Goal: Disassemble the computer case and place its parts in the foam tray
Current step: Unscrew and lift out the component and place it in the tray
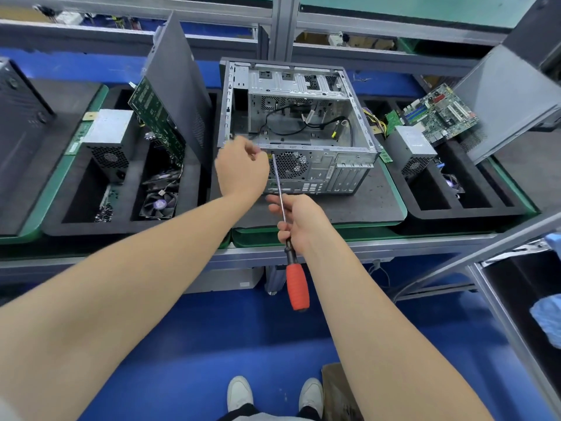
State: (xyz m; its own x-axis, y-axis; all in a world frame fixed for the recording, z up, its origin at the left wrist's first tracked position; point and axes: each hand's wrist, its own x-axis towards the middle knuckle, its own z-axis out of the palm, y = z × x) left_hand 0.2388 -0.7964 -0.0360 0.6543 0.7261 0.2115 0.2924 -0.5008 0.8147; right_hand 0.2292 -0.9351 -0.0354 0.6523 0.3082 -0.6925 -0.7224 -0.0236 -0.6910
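Left hand (243, 173): fingers curled at the near left top corner of the computer case (328, 168); cannot tell whether it pinches anything.
Right hand (299, 221): grasps the screwdriver (297, 287) by its metal shaft, red handle toward the person, tip at the case's rear panel.
Computer case: open side up, just beyond both hands.
Foam tray (121, 229): left of the case, holding a power supply (109, 138) and a fan (159, 205).

Orange handle on my screwdriver (297, 287); case (315, 165) silver grey, black foam tray (121, 229) left of it, green circuit board (440, 113) right of it, blue floor (243, 344).
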